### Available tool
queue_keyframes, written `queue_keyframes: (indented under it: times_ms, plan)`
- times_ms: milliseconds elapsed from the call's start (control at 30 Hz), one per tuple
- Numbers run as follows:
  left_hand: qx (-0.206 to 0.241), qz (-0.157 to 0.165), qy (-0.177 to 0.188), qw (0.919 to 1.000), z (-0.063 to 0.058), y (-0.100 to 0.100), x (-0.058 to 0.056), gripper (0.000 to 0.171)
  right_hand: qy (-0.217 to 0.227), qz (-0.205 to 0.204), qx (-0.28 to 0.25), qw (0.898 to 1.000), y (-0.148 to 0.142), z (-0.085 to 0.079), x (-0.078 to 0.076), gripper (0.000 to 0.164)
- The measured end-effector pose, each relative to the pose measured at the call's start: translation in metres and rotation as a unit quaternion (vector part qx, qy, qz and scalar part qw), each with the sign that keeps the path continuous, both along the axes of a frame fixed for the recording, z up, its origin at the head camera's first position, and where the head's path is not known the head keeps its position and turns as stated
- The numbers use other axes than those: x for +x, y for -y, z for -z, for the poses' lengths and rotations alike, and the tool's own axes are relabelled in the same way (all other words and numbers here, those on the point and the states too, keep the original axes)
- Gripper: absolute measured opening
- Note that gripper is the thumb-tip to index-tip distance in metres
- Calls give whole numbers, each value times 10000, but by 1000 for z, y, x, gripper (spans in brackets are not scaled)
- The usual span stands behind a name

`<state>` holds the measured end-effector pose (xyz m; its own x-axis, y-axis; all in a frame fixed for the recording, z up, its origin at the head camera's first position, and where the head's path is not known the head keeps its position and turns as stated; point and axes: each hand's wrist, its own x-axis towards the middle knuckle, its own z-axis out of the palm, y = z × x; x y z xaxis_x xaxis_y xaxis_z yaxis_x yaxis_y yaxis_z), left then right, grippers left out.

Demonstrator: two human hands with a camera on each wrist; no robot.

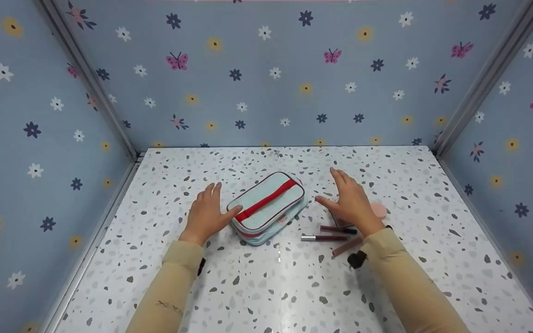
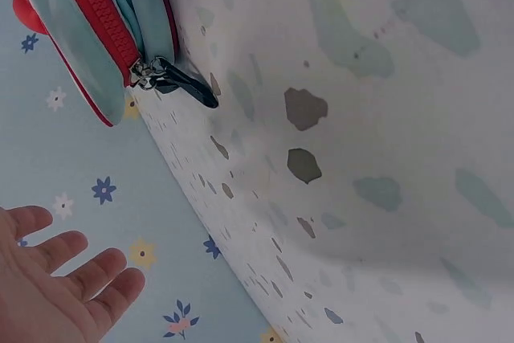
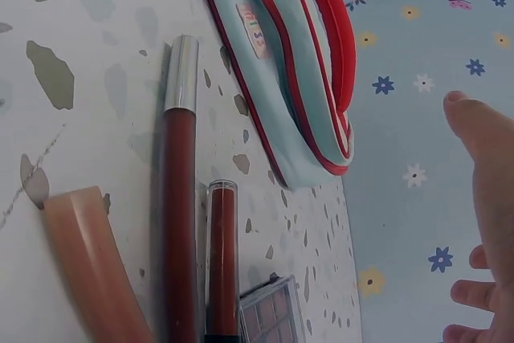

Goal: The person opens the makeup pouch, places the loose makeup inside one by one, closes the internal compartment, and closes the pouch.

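Observation:
A light blue zip-up cosmetic pouch point(image 1: 257, 196) with a red handle strap and dark red piping lies on the speckled table, between the two hands. In the left wrist view its red zipper point(image 2: 100, 18) ends in a dark pull tab point(image 2: 186, 86). My left hand point(image 1: 205, 213) is spread at the pouch's left side, thumb near its edge, holding nothing. My right hand point(image 1: 350, 201) hovers with spread fingers right of the pouch, over the makeup. Below it lie several lip gloss tubes, one with a silver cap point(image 3: 183, 70), and a small palette point(image 3: 273, 311) partly hidden by that hand.
A round pink puff-like item point(image 1: 378, 210) lies just right of the right hand. Blue flowered panels point(image 1: 257, 92) rise behind and along both sides of the white speckled table point(image 1: 248, 291). Metal frame posts point(image 1: 95, 83) stand at the corners.

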<state>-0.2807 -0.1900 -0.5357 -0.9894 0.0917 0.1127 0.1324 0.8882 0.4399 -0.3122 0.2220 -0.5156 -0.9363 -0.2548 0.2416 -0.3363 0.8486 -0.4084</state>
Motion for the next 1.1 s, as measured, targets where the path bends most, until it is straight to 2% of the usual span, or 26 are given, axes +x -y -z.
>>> queue_keyframes:
  times_ms: [267,500,767,933,1100]
  plan:
    - [529,-38,307,9981,1,-3,0,107,513,90,-603,9968,10,10,0,99]
    - [986,-149,568,9934,2,-7,-1,107,731,34,-1092,9913,20,14,0,99]
    - [1369,-117,772,9875,3,-11,0,105,1167,-3,-2052,9717,33,16,-2,100]
    - [1675,-260,1024,9802,4,-13,0,103,1429,59,-2378,9607,39,18,-4,100]
    - [1909,-272,1164,9743,5,-15,0,103,1655,65,-2644,9501,44,20,-6,99]
